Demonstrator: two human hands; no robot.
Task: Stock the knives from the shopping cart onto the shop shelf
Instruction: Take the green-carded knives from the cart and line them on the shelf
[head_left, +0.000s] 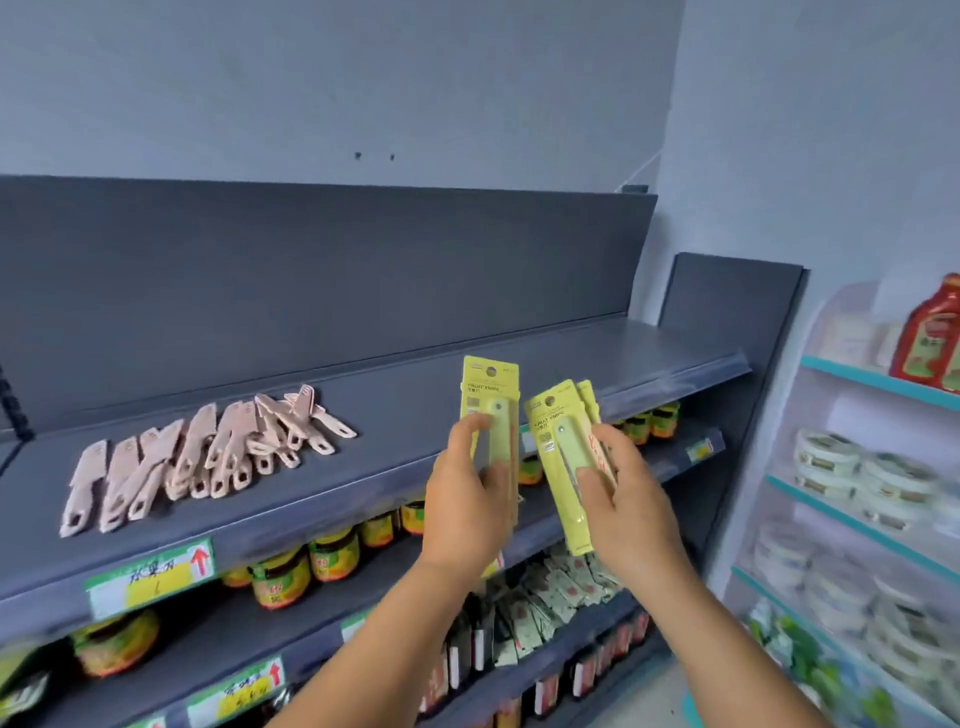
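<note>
I hold yellow-carded fruit knives in both hands in front of the dark grey top shelf (405, 415). My left hand (467, 499) grips one knife pack (491, 395) upright by its lower half. A small stack of the same knife packs (558, 441) sits in my right hand (623, 499), tilted slightly left, with a second card edge showing behind the front one. Both hands hover just ahead of the shelf's front edge. On the shelf's left part lies a row of several pink sheathed knives (197, 457). The shopping cart is out of view.
The top shelf's right part (649, 353) lies bare behind my hands. Jars with yellow labels (306, 566) fill the shelf below, and sachets (550, 592) lie lower still. A light rack (862, 525) with tubs and a red bottle (932, 332) stands at the right. Price tags (150, 577) line the shelf edges.
</note>
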